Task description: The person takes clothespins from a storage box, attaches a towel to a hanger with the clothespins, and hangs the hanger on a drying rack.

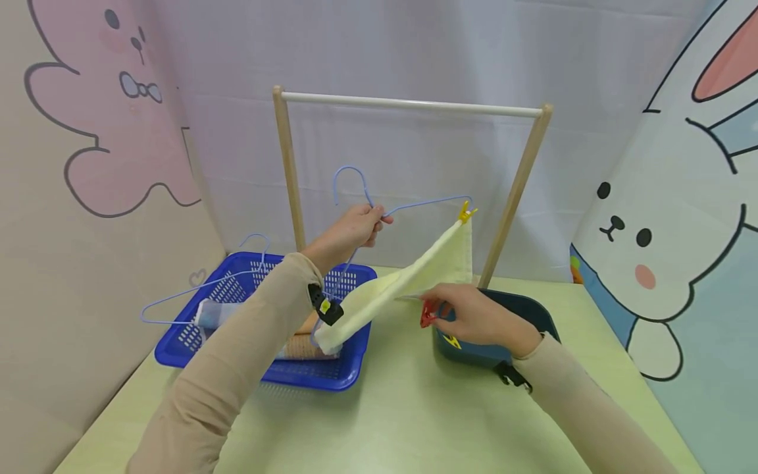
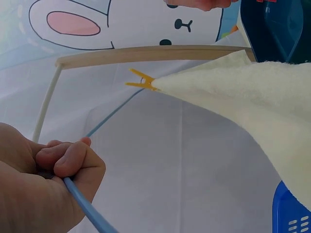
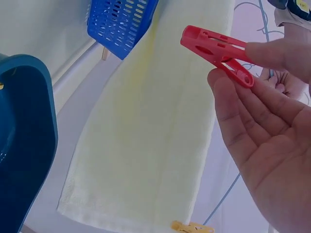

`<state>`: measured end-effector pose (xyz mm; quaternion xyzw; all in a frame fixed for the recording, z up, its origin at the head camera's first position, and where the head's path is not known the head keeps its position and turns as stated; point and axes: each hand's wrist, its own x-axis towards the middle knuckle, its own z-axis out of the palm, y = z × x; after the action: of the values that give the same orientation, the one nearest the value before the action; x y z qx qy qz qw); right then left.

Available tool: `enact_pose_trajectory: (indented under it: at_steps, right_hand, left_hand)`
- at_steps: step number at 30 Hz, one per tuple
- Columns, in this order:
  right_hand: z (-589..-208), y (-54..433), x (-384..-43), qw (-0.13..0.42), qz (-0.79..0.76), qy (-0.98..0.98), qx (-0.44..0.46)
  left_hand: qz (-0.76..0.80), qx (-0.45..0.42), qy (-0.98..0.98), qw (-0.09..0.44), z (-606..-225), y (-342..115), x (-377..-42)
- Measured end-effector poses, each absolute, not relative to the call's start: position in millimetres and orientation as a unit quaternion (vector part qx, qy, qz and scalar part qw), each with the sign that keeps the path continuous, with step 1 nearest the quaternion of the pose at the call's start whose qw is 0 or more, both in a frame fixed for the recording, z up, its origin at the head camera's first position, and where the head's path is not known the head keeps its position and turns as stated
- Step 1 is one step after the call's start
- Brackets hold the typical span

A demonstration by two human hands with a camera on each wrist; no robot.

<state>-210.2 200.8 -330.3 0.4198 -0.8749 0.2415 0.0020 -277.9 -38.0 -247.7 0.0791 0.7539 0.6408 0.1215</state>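
My left hand (image 1: 352, 230) grips a blue wire clothes hanger (image 1: 426, 203) just below its hook, holding it tilted in front of the rack. A pale yellow towel (image 1: 408, 278) hangs from the hanger's right end, where a yellow clothespin (image 1: 465, 212) pinches its corner. The towel's other end droops by the hanger's lower left end, over the blue basket. Between thumb and fingers my right hand (image 1: 476, 317) pinches a red clothespin (image 3: 214, 51). In the right wrist view, that clothespin overlaps the towel's edge.
Behind stands a rack with wooden posts (image 1: 521, 191) and a white rail (image 1: 408, 103). At left, a blue basket (image 1: 355, 368) holds folded cloths (image 1: 310, 349), with a second blue hanger (image 1: 207, 288) across it. A dark teal bin (image 1: 533, 306) at right contains a yellow clothespin (image 1: 453, 342).
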Motion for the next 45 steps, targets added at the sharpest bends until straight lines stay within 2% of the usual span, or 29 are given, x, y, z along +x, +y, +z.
enact_pose_trajectory:
  at_steps: [12, 45]
  right_hand:
    - [-326, 189, -209, 0.027, 0.231, -0.866, 0.443]
    - [-325, 158, -204, 0.050, 0.202, -0.854, 0.477]
  left_hand:
    - [0.645, 0.073, 0.751, 0.118, -246, -37, -278]
    - [0.658, 0.068, 0.740, 0.118, -250, -36, -281]
